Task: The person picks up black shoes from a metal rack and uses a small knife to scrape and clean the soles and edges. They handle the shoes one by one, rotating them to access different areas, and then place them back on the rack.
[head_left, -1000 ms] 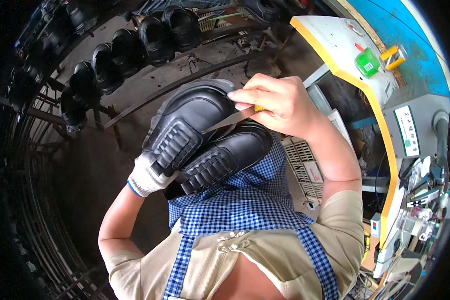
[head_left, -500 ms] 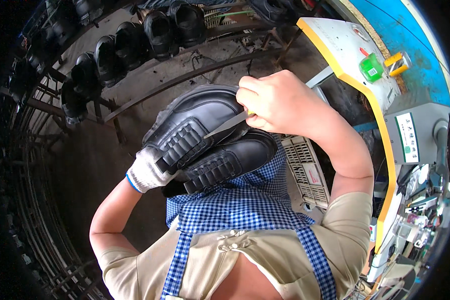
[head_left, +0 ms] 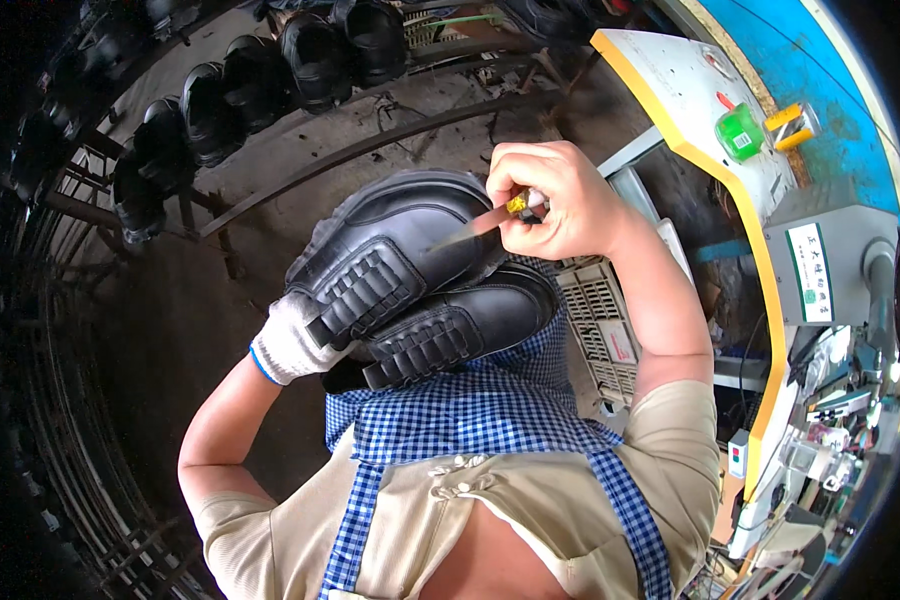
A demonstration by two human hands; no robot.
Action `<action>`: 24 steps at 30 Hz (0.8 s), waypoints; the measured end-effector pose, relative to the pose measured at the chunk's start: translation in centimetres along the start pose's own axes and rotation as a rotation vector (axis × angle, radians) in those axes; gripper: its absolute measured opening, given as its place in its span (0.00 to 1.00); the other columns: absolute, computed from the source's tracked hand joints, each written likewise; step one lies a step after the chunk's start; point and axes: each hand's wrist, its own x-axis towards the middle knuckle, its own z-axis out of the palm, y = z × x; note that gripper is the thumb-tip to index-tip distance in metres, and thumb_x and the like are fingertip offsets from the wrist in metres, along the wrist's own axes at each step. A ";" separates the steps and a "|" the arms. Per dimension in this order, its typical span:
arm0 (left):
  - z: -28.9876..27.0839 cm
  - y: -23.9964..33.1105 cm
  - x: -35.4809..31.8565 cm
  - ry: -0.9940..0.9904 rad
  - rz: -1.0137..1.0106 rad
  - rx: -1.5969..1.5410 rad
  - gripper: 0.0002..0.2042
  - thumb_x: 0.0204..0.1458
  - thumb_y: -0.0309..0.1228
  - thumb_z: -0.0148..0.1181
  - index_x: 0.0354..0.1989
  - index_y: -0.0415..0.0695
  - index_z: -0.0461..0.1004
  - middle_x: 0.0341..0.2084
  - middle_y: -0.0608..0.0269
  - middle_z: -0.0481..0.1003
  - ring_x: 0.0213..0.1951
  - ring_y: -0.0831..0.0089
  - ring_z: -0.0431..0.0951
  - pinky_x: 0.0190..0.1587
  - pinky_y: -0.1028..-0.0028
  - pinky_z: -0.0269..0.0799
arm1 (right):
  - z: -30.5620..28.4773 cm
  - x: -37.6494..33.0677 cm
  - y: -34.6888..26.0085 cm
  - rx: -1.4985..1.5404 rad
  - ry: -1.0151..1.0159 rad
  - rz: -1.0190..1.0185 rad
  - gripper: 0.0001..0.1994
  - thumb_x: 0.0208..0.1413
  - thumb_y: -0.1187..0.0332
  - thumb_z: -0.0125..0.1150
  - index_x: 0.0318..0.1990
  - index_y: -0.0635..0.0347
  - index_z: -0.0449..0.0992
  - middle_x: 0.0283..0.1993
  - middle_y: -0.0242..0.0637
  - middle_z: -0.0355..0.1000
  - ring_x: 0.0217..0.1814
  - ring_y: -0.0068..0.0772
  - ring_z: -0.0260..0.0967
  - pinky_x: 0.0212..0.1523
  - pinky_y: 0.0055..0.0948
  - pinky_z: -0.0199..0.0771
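Note:
Two black leather shoes (head_left: 440, 205) rest side by side over my lap, their ribbed elastic insteps turned up toward me. My left hand (head_left: 298, 338), in a white knitted glove with a blue cuff edge, grips the upper shoe near its ankle opening; its fingers are partly hidden by the shoe. The second shoe (head_left: 505, 305) lies just below, against the apron. My bare right hand (head_left: 560, 200) is closed round a small knife (head_left: 475, 227) with yellow at its grip. The blurred blade slants down-left over the upper shoe's vamp; whether it touches the leather I cannot tell.
Several black shoes (head_left: 310, 65) stand on a metal rack (head_left: 370, 150) at the far left. A yellow-edged white worktable (head_left: 660, 90) curves along the right, bearing a green container (head_left: 738, 135) and a grey machine (head_left: 820, 260). A beige plastic crate (head_left: 600, 320) sits below it.
My right hand has turned and shifted slightly right, showing more of the knife's grip. The blade has moved away from the ribbed instep toward the toe. My left hand stays on the shoe.

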 end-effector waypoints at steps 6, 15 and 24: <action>0.3 -0.2 -0.3 0.023 0.013 0.009 0.29 0.39 0.30 0.66 0.56 0.44 0.73 0.54 0.53 0.73 0.57 0.54 0.73 0.61 0.59 0.67 | 0.0 -0.3 1.1 0.185 -0.042 0.091 0.08 0.38 0.77 0.61 0.27 0.63 0.68 0.27 0.36 0.69 0.27 0.29 0.70 0.28 0.26 0.74; 2.3 -1.6 -3.4 0.121 -0.090 0.150 0.29 0.37 0.30 0.66 0.55 0.43 0.74 0.52 0.52 0.75 0.53 0.53 0.76 0.56 0.60 0.72 | 0.0 -4.3 1.9 -0.104 0.022 0.242 0.09 0.39 0.74 0.64 0.26 0.62 0.68 0.28 0.36 0.71 0.28 0.38 0.72 0.28 0.31 0.72; 2.8 -2.3 -4.7 0.234 -0.088 0.285 0.31 0.34 0.27 0.63 0.54 0.40 0.74 0.52 0.49 0.75 0.52 0.51 0.77 0.55 0.60 0.74 | 0.8 -4.8 0.4 0.264 0.142 0.176 0.12 0.45 0.82 0.66 0.39 0.61 0.80 0.32 0.34 0.74 0.34 0.26 0.76 0.35 0.24 0.77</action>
